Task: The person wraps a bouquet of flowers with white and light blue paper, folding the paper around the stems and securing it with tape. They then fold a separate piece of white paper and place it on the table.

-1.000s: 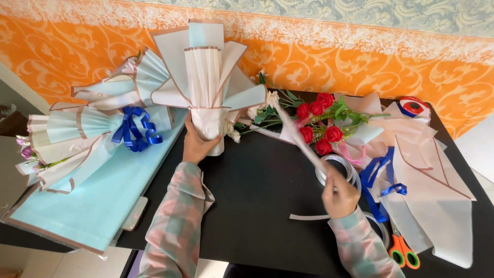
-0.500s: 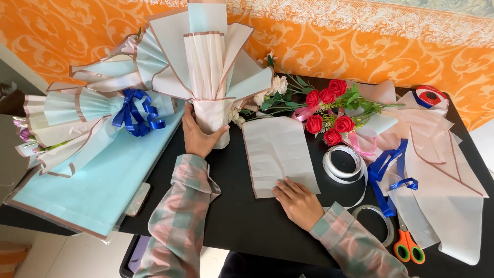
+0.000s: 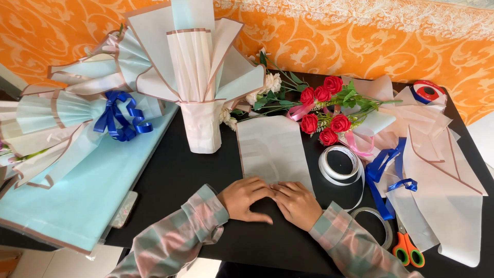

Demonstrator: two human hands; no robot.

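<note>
Pale wrapping sheet (image 3: 272, 149) flat on black surface (image 3: 170, 175), just left of tape roll (image 3: 339, 163). Left hand (image 3: 246, 198) and right hand (image 3: 297, 203) open, palms pressing its near edge. Probably light, thin, crease-prone; best pinched at corners.

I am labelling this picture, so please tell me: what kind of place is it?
Probably a florist's or gift-wrapping work table: red roses, a wrapped bouquet with a blue bow, tape rolls and scissors surround both hands pressing a wrapping sheet.
</note>
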